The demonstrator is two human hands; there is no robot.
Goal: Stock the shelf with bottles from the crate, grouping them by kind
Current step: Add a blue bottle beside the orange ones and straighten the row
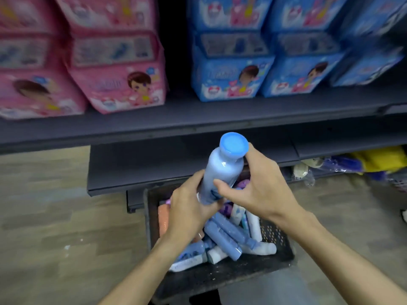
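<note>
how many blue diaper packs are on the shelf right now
3 show: one at the middle, one to its right, one at the right edge, cut off. More may sit behind them.

a shop aisle: dark shelving [198,119] stacked with pink diaper packs [114,69] and blue diaper packs [231,69].

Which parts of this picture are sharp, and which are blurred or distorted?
Head view: the light blue bottle and both hands, left and right, are fairly sharp; the pink packs and blue packs on the shelf are smeared, print unreadable; the wide lens bends the shelf edge.
</note>
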